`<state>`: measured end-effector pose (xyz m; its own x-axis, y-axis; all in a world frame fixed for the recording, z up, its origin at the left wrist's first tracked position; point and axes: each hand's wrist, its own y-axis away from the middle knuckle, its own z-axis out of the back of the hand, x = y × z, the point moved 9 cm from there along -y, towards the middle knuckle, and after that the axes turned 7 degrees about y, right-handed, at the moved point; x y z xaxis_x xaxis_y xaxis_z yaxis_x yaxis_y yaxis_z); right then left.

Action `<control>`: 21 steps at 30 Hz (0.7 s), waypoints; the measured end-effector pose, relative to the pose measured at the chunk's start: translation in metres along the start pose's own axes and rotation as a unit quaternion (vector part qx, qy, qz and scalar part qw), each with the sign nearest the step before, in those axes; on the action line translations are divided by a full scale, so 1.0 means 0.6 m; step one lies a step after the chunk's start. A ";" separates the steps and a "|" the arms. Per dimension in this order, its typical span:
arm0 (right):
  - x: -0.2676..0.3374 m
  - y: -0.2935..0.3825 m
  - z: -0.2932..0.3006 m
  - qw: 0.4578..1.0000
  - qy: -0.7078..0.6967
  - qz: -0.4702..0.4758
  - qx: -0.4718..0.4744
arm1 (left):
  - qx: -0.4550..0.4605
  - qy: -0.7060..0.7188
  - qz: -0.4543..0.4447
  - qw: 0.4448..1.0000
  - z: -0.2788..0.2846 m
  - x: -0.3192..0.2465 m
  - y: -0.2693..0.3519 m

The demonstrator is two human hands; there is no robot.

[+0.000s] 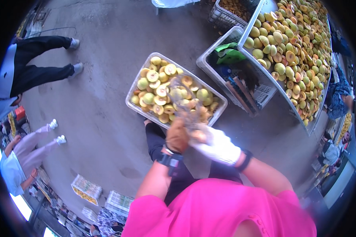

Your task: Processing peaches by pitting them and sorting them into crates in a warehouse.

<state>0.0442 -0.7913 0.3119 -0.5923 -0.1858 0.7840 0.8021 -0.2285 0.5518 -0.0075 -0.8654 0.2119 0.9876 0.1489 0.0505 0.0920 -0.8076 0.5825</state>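
A white plastic crate [131, 89] full of halved yellow-green stone fruit [152, 75] lies in front of me. Over its near edge is my left hand [177, 135] in a brown glove, its fingers closed around something blurred and greyish, which I cannot name. Beside it, nearly touching, my right hand [215, 145] wears a white glove and is curled around a pale orange piece, apparently a fruit half [199, 135]. The blurred grey thing reaches from between my hands over the fruit.
At the upper right, a metal-edged table [256, 60] bears a large heap of halved fruit [299, 50]. Against it stands a crate [203, 60] with a green bag [230, 55]. Two people stand at the left. More crates [87, 186] are on the floor at the lower left.
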 end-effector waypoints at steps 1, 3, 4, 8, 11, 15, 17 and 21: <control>0.044 -0.049 -0.033 0.999 -0.034 0.028 -0.001 | 0.032 -0.020 -0.031 0.999 -0.009 -0.066 0.021; 0.178 -0.133 -0.082 0.980 -0.066 0.189 -0.012 | 0.058 -0.094 -0.124 0.986 -0.037 -0.218 0.072; 0.232 -0.172 -0.107 0.976 -0.064 0.208 0.014 | 0.050 -0.149 -0.178 0.971 -0.060 -0.300 0.099; 0.348 -0.275 -0.149 0.962 -0.145 0.230 -0.029 | 0.074 -0.277 -0.221 0.932 -0.107 -0.609 0.159; 0.280 -0.317 -0.167 0.961 -0.205 0.159 -0.092 | -0.073 -0.383 -0.292 0.873 -0.065 -0.822 0.168; 0.007 -0.301 -0.174 0.973 -0.149 -0.112 -0.139 | -0.332 -0.580 -0.377 0.641 0.043 -0.979 0.134; -0.157 -0.252 -0.177 0.960 0.118 -0.083 -0.238 | -0.325 -0.638 -0.302 0.629 0.133 -0.981 0.064; -0.446 -0.056 -0.168 0.764 -0.213 -0.448 -0.413 | -0.186 -0.821 -0.238 0.484 0.214 -0.738 -0.126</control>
<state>0.1684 -0.8300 0.0549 -0.6554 0.6859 0.3161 -0.3366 -0.6400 0.6907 -0.4354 -0.9436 0.0412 -0.3369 -0.6339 -0.6961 0.6315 -0.7006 0.3323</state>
